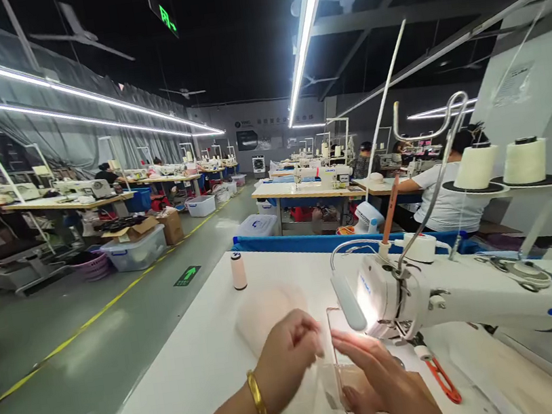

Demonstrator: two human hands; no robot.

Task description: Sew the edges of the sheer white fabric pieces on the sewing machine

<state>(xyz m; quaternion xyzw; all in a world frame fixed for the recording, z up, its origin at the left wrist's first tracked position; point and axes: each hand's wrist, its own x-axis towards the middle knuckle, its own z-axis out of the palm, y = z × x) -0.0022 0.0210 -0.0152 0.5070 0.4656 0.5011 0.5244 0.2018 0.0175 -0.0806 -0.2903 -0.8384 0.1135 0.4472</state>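
Just left of the sewing machine (385, 294), my left hand (287, 356) is raised over the table with its fingers curled in and closed; what they hold, if anything, is hidden. Pale, sheer fabric (265, 315) lies blurred beyond and below that hand. My right hand (387, 376) is held nearly flat beside the needle area, fingers stretched out. Its fingertips are at the pinkish outlined edge of a clear plate at the machine bed, and its thumb is lower, over the plate. The lit lamp (348, 303) shines close above these fingers.
A pale pink thread spool (238, 271) stands on the white table (211, 332). Orange-red snips (443, 381) lie right of the needle area. Two cream thread cones (476, 167) sit on the stand. People work at other machines, one in a white shirt (452, 199) ahead right.
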